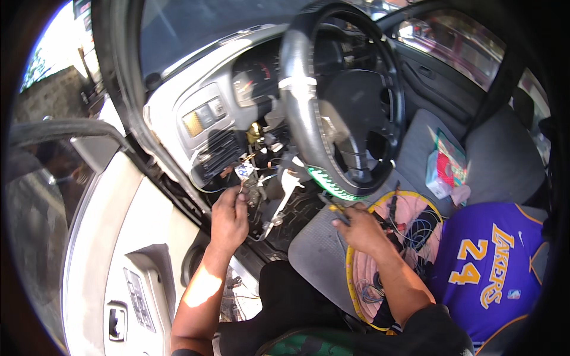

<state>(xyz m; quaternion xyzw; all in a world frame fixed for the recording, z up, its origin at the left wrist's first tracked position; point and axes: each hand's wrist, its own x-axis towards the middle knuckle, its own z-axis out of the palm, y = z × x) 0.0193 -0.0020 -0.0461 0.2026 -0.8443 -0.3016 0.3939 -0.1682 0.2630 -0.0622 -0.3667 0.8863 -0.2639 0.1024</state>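
The steering wheel (341, 101) hides much of the gauges (256, 77) behind it. What the left hand (228, 216) pinches among the wires (255, 172) is too small to tell. The purple jersey (487, 267) covers part of the seat.

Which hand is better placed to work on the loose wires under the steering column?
The left hand, probably. It already pinches a thin wire beside the wire bundle below the steering wheel. The right hand holds a small tool over the seat, farther away.

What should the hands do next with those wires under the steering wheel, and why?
Probably bring the tool in the right hand across to the wire the left hand pinches under the steering wheel. The wire is held out, but the tool is apart from it.
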